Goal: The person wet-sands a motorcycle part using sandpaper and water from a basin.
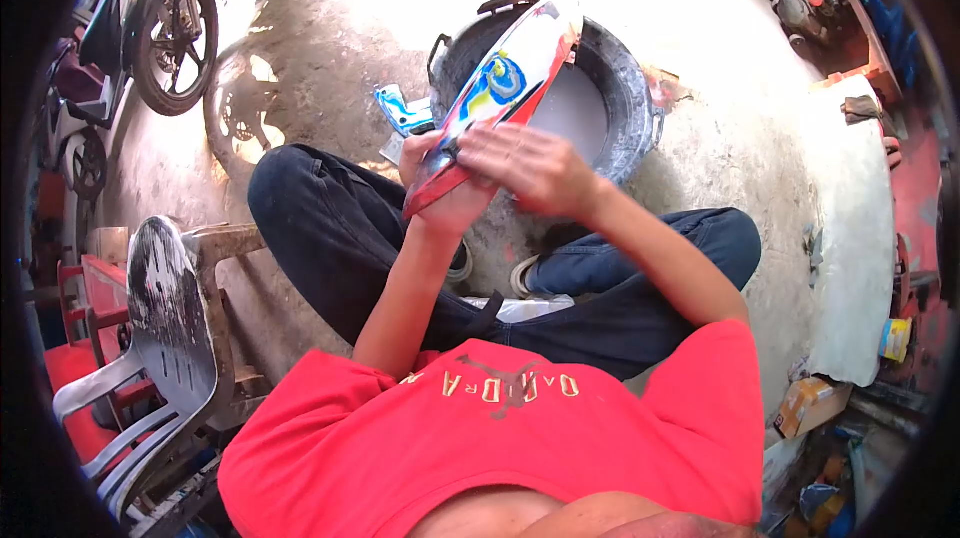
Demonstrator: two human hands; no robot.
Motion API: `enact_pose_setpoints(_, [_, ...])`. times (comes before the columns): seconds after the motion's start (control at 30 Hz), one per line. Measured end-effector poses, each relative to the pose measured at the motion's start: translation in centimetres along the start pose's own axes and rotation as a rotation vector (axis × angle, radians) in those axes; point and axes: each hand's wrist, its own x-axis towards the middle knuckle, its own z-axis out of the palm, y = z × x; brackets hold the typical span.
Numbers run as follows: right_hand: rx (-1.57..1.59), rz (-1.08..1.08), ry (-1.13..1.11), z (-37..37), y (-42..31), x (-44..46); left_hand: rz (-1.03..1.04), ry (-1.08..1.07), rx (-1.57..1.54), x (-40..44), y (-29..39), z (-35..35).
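A long painted panel, white, red, blue and yellow, slants over a round dark tub that holds whitish liquid. My left hand is wrapped round the panel's lower, near end from below. My right hand rests on the panel's surface just above, fingers together and extended, slightly blurred; whether anything lies under its fingers is hidden. Left of the tub, a blue and white painted piece lies on the concrete floor.
Motorbikes are parked at the upper left. A worn plastic chair stands on the left. To the right are a pale sheet-like surface, a cardboard box and an orange-red shelf.
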Motion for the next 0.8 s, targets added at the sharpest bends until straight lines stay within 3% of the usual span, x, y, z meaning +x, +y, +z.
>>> enact_pose_setpoints(0.07, [-0.173, 0.177, 0.062, 0.2, 4.2, -1.0, 0.123, 0.087, 0.124, 1.2, -2.2, 2.7])
enact_pose_setpoints(0.13, [-0.159, 0.572, 0.074, -0.5, 6.7, -0.7, 0.136, 0.136, 0.157, 1.6, -2.9, 4.3])
enact_pose_setpoints(0.2, [-0.221, 0.294, 0.074, 0.6, 5.4, -1.1, 0.136, 0.127, 0.136, 1.8, -2.8, 4.0])
enact_pose_setpoints(0.27, [-0.116, 0.114, 0.002, 0.4, 0.5, 0.8, 0.126, 0.120, 0.099, 0.7, -1.9, 2.4])
enact_pose_setpoints(0.33, [-0.060, 0.016, -0.001, 0.3, 0.7, 0.9, 0.148, 0.172, 0.164, 0.5, -2.1, 3.1])
enact_pose_setpoints(0.4, [-0.189, 0.227, 0.019, 0.1, 5.0, -0.1, 0.192, 0.173, 0.233, 1.4, -3.2, 3.9])
enact_pose_setpoints(0.47, [-0.073, 0.817, -0.019, -0.9, 6.7, 0.1, 0.182, 0.159, 0.215, 1.4, -3.4, 4.1])
enact_pose_setpoints(0.53, [-0.248, 0.414, 0.072, 0.8, 5.7, -1.2, 0.178, 0.154, 0.269, 1.6, -3.2, 4.0])
enact_pose_setpoints(0.63, [-0.149, 0.154, -0.007, 0.6, -0.2, 0.9, 0.205, 0.289, 0.297, 0.4, -2.3, 3.3])
enact_pose_setpoints(0.67, [-0.129, 0.105, -0.059, 0.2, -1.0, 1.3, 0.202, 0.241, 0.293, 0.6, -2.4, 3.3])
enact_pose_setpoints(0.73, [-0.211, 0.137, -0.004, 0.6, 2.4, 0.5, 0.183, 0.179, 0.265, 1.2, -2.9, 3.8])
enact_pose_setpoints(0.8, [-0.158, 0.553, -0.027, 0.1, 5.6, 0.0, 0.150, 0.138, 0.214, 1.8, -3.4, 4.6])
